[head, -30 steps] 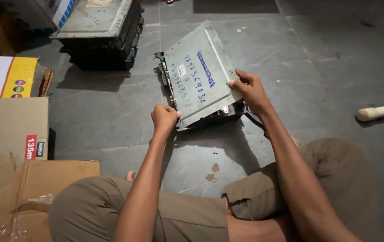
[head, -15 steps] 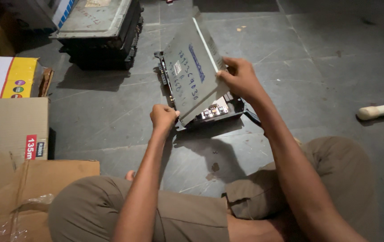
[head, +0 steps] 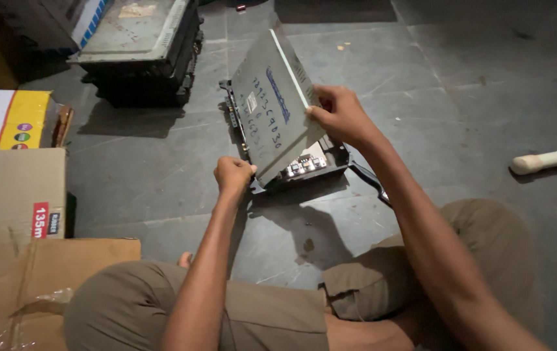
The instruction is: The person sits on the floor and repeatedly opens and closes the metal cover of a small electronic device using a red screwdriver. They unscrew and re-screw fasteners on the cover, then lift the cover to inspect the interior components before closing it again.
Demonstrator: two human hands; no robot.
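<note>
Metal cover [head: 272, 117] steeper than before, grey stone floor [head: 460, 97].

Dim workshop floor of grey stone tiles

Grey tiles [head: 460, 97] are filling most of the frame, lying in low light with scuffs and small scraps. Dark metal units [head: 142, 52] are sitting stacked at the upper left, cardboard boxes [head: 12, 195] are crowding the left edge, and a pale wooden handle [head: 551, 159] is lying at the right edge.
</note>
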